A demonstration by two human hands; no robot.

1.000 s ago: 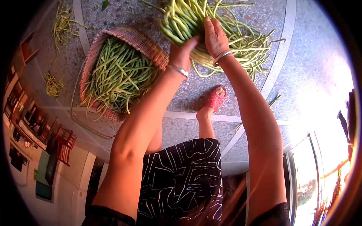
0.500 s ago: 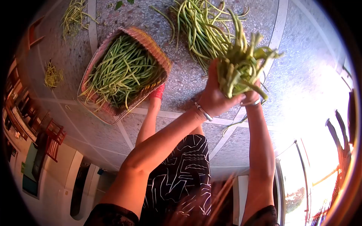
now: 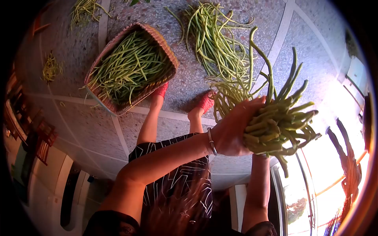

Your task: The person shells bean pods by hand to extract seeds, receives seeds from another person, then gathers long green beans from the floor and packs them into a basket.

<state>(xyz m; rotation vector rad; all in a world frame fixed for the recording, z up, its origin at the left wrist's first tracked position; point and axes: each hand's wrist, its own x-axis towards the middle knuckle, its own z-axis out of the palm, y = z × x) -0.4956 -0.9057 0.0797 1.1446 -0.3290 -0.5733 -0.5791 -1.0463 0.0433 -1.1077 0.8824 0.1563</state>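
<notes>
Bunched in my left hand (image 3: 232, 133) is a thick bundle of green long beans (image 3: 279, 128), its cut-looking ends fanned out to the right. The fingers of that hand are closed round the bundle, and some beans trail behind it toward the floor. My right hand (image 3: 260, 157) is behind and below the same bundle; only its wrist side shows, the fingers being hidden. Beyond my hands a loose pile of long beans (image 3: 216, 43) lies on the floor. To the left, a woven basket (image 3: 164, 42) holds many more long beans (image 3: 130, 65).
Small heaps of thin beans lie on the speckled floor, one at the upper left (image 3: 84, 11) and another at the far left (image 3: 51, 69). My feet in red shoes (image 3: 205, 102) are between basket and pile. Wooden chairs (image 3: 43, 137) stand at the left edge.
Both hands have come down and closer to my body with the bundle, which has tilted so its ends point right. More of the floor pile and my right shoe now show.
</notes>
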